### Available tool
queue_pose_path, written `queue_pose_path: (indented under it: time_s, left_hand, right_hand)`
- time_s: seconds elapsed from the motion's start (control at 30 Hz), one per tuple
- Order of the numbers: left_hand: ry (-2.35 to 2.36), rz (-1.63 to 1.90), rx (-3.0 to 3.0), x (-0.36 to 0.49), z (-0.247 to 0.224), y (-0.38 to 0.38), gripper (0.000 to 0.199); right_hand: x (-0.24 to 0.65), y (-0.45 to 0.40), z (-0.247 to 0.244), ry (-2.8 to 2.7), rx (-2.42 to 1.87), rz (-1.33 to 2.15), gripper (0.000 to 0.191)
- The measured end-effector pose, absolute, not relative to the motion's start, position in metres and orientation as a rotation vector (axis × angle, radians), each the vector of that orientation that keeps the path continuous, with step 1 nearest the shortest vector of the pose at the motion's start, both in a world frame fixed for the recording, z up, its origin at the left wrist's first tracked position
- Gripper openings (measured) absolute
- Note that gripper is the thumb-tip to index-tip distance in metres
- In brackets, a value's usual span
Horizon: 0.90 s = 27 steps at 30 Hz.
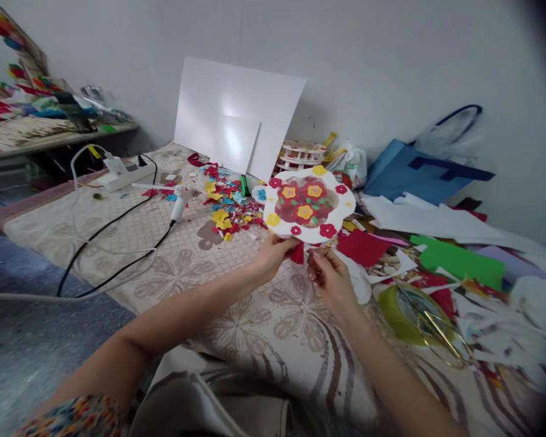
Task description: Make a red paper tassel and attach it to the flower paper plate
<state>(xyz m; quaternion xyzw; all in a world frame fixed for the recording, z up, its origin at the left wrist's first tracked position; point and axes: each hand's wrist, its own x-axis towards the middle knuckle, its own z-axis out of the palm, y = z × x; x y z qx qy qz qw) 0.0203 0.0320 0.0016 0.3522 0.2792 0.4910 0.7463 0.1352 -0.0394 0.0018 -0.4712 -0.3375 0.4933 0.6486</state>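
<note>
Scalloped white flower panel (309, 206) is held up above the table near edge-on to the left hand (273, 256), which pinches its lower rim between thumb and fingers; a red piece (297, 254) hangs just below. Right hand (331, 274) is beside that piece, fingertips drawn together, can't tell if gripping anything. Looks like handling or checking the lower edge; next move calls for a steady left pinch and fine right-hand fingerwork.
</note>
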Motion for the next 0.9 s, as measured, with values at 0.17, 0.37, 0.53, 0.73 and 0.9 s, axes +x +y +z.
queue_pose_path:
  time_s: [0.17,0.37,0.53,0.73,0.9]
  left_hand:
    - [0.562,0.990,0.762,0.0192,0.0022,0.0255,0.031]
    - [0.465,0.898,0.877,0.0137,0.0036,0.0268,0.043]
    - [0.425,0.909,0.970,0.0135,0.0006,0.0292,0.047]
    - [0.441,0.922,1.014,0.0146,-0.0015,0.0288,0.046]
    - [0.446,0.920,1.046,0.0134,-0.0029,0.0313,0.046]
  right_hand:
    - [0.1321,-0.0388,0.0057,-0.690,-1.079,1.142,0.036]
    - [0.1328,-0.0388,0.0081,-0.681,-1.065,1.052,0.035]
    - [0.1351,-0.0391,0.0061,-0.683,-1.050,1.115,0.031]
    - [0.1351,-0.0388,0.0034,-0.699,-1.081,1.095,0.030]
    - [0.1358,-0.0397,0.0061,-0.693,-1.067,1.142,0.030]
